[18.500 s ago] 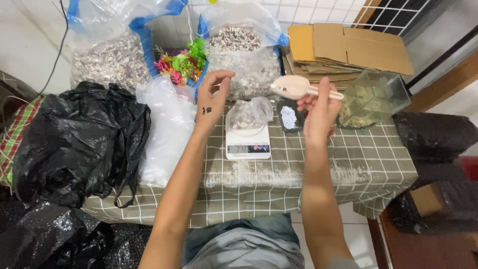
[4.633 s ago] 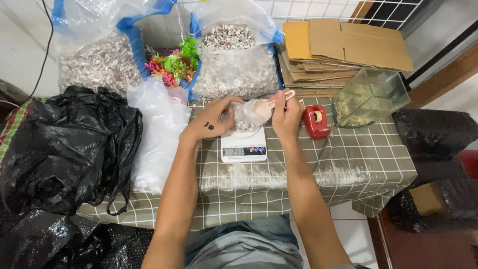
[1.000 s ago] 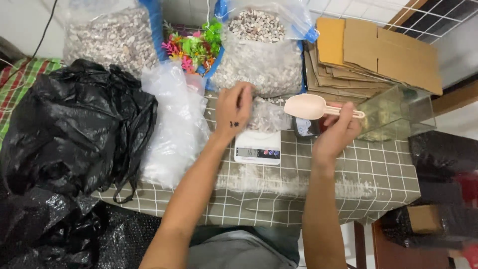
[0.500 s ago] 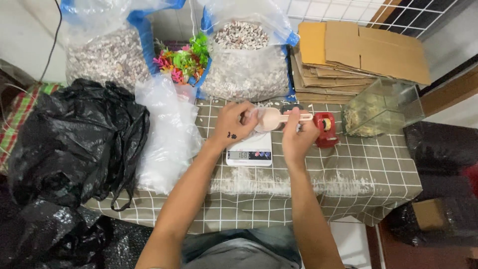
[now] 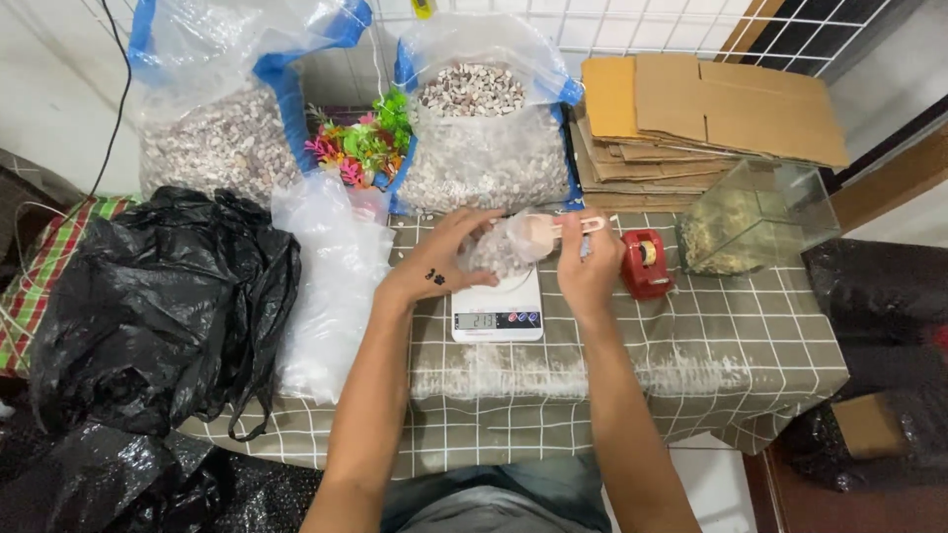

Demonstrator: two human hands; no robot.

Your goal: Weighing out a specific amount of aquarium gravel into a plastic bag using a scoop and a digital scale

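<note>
Clear plastic made up the small bag (image 5: 491, 252) that sat on the white scale (image 5: 497, 308), near the middle of the checked worktop (image 5: 731, 365). The left hand (image 5: 441, 263) lay against the bag's near side, fingers curled round its mouth and pinching the film open. The right hand (image 5: 587, 271) had its fingers closed round the handle of a pale scoop (image 5: 545, 232), whose bowl was tipped into the bag's mouth. Small pale pebbles showed through the film; whether any were left in the scoop could not be told. This looked like the filling step, with the bag being brought up to weight on the scale. The next move, as I judged it, called for a look at the display, and then either another scoop from the big open sack (image 5: 481, 138) just behind the scale or a little taken back out, while the left hand held the mouth wide so nothing spilled onto the cloth. A red tape dispenser (image 5: 646, 264) stood just right of the scale, and a glass tank (image 5: 758, 219) beyond it. Black bags (image 5: 158, 306) lay heaped at the left.
</note>
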